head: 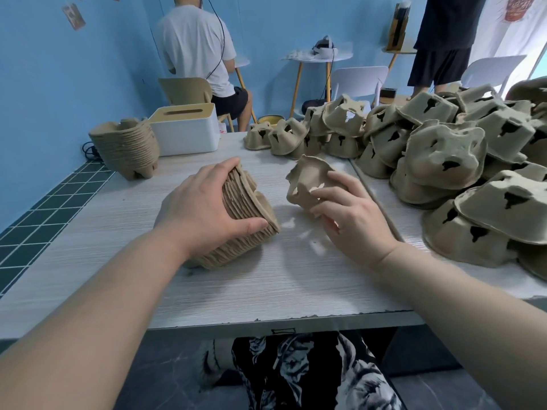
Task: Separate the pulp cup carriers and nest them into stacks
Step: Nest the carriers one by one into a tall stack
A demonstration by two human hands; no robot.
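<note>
A nested stack of brown pulp cup carriers [245,220] lies tipped on its side in the middle of the table. My left hand [201,208] grips it from above, thumb along its near edge. Just to the right, my right hand [352,214] holds a single pulp carrier [307,182] lifted off the table, its open side turned toward the stack. A big loose heap of carriers [444,155] covers the right side of the table. Another nested stack [127,146] stands at the far left corner.
A white tissue box with a tan lid [186,128] stands beside the far stack. The pale wood table [266,285] has its front edge close to my body. Behind the table, one person sits on a chair [183,90] and another stands at the right.
</note>
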